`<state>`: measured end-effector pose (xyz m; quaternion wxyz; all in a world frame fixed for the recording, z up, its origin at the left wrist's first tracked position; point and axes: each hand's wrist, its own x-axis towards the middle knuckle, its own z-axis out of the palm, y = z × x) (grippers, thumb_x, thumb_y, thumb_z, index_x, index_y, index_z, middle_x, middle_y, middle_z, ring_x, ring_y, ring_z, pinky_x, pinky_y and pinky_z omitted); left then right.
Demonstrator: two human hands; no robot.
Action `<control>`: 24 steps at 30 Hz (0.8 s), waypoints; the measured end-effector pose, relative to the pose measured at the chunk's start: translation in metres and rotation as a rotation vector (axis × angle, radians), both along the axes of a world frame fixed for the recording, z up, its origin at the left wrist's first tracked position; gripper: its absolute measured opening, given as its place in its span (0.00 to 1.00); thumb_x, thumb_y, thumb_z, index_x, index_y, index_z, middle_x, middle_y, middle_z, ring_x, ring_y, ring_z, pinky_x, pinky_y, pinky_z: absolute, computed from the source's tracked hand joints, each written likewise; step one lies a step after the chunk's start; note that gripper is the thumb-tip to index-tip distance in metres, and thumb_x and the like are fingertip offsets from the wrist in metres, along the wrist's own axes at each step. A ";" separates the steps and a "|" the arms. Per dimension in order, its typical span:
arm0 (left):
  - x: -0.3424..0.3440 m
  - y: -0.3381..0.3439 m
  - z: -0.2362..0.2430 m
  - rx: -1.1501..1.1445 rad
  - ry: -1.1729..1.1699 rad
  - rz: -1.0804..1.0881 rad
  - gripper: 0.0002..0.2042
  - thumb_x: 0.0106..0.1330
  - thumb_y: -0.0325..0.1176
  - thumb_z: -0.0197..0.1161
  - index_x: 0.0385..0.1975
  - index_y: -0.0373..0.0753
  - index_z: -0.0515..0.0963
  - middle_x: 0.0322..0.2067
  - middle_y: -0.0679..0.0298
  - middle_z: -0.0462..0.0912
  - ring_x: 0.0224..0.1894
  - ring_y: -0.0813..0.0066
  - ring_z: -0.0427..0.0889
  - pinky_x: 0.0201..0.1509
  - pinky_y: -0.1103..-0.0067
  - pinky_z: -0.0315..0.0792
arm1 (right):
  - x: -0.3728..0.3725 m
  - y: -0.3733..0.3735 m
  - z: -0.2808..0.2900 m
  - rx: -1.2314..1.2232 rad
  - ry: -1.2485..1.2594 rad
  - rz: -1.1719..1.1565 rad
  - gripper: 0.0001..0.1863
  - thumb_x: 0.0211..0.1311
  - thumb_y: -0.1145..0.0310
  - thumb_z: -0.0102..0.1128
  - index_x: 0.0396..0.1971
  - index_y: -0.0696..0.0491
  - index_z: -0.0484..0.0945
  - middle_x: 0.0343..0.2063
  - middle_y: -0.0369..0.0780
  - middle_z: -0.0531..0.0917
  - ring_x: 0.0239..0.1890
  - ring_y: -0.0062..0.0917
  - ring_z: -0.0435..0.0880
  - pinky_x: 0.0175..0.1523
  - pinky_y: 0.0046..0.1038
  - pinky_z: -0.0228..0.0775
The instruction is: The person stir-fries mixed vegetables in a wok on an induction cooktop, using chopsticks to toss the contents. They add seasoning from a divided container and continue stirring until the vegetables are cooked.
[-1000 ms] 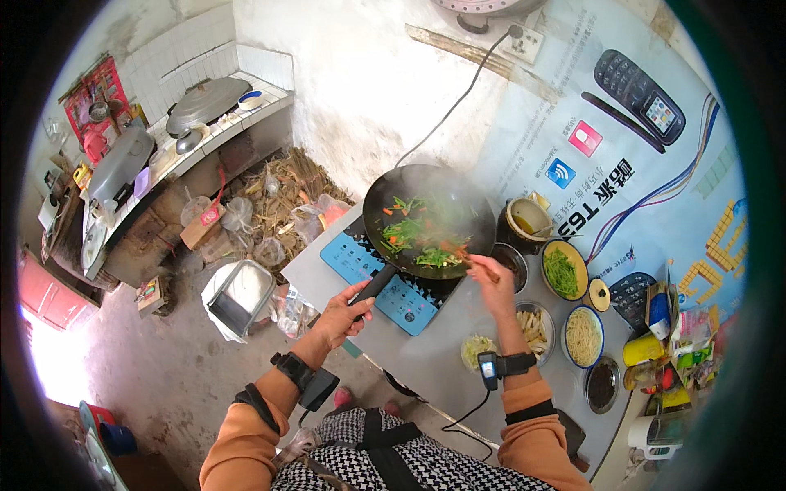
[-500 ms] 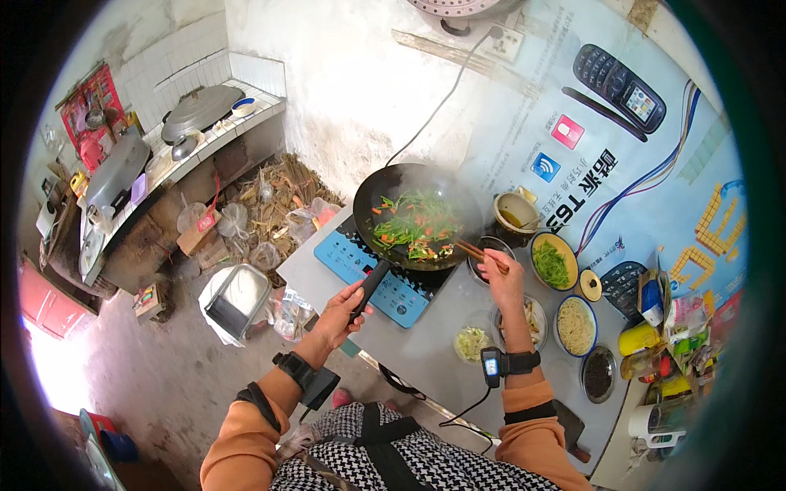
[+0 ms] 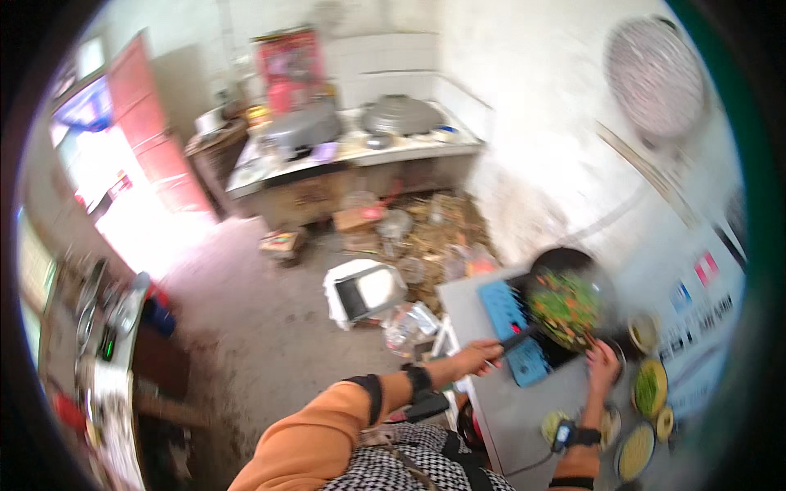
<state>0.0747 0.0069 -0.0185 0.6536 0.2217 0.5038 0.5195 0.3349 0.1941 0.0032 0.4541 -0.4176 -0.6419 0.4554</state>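
Observation:
My left hand (image 3: 479,358) is closed round the black handle (image 3: 517,336) of a wok (image 3: 563,261). The wok sits on a blue and black induction cooker (image 3: 529,364) at the right. In it lie green shreds with orange pieces (image 3: 565,304). My right hand (image 3: 603,365) is closed at the wok's near right edge, gripping chopsticks (image 3: 588,338) whose tips reach toward the food; they are blurred. Beside this hand stand a bowl of green shreds (image 3: 650,388), a bowl of pale noodles (image 3: 635,452) and a small bowl of chopped pale green pieces (image 3: 555,426).
A tiled stove counter (image 3: 417,152) with large lidded pans runs along the back wall. Straw and plastic bags lie below it. A white-lined bin (image 3: 336,308) stands on the floor left of the table (image 3: 468,304). An open red door (image 3: 155,135) is far left.
The view has swung left, so the wok and table now appear farther right and the door shows. Both hands keep their hold on the wok handle and the chopsticks.

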 end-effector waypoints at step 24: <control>0.030 0.014 -0.023 0.149 0.241 0.180 0.16 0.56 0.39 0.53 0.14 0.32 0.72 0.12 0.60 0.73 0.10 0.74 0.71 0.10 0.80 0.64 | -0.001 0.114 -0.034 -0.017 -0.084 0.055 0.17 0.59 0.67 0.46 0.48 0.55 0.67 0.39 0.38 0.76 0.29 0.23 0.76 0.30 0.19 0.65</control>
